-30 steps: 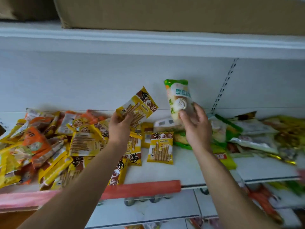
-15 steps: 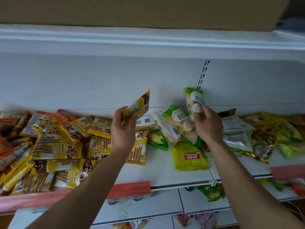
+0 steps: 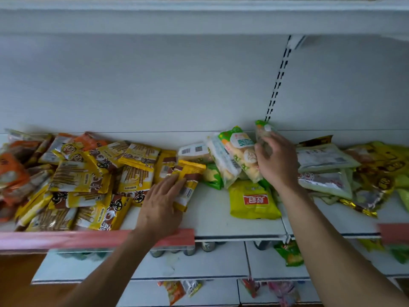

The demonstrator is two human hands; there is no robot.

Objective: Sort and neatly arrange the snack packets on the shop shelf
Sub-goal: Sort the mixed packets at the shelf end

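On the white shelf (image 3: 221, 220), a yellow-and-brown stick-snack packet (image 3: 191, 173) lies at the right edge of a heap of like yellow packets (image 3: 88, 178). My left hand (image 3: 162, 202) rests flat on it, fingers straight. My right hand (image 3: 275, 161) grips a green-and-white packet (image 3: 262, 131) upright by the back wall, beside two similar green-and-white packets (image 3: 239, 156) that lean together. A yellow-green packet with a red label (image 3: 254, 200) lies flat in front of them.
Orange packets (image 3: 13, 171) crowd the far left. Pale silver packets (image 3: 323, 158) and gold ones (image 3: 380, 171) are heaped at the right. A red price strip (image 3: 88, 238) runs along the shelf's front edge. A slotted rail (image 3: 278, 78) climbs the back wall. Lower shelves hold more packets (image 3: 287, 253).
My left hand has come down with the yellow-and-brown packet, from raised to flat on the shelf. My right hand has carried the green-and-white packet back toward the wall, next to the others.
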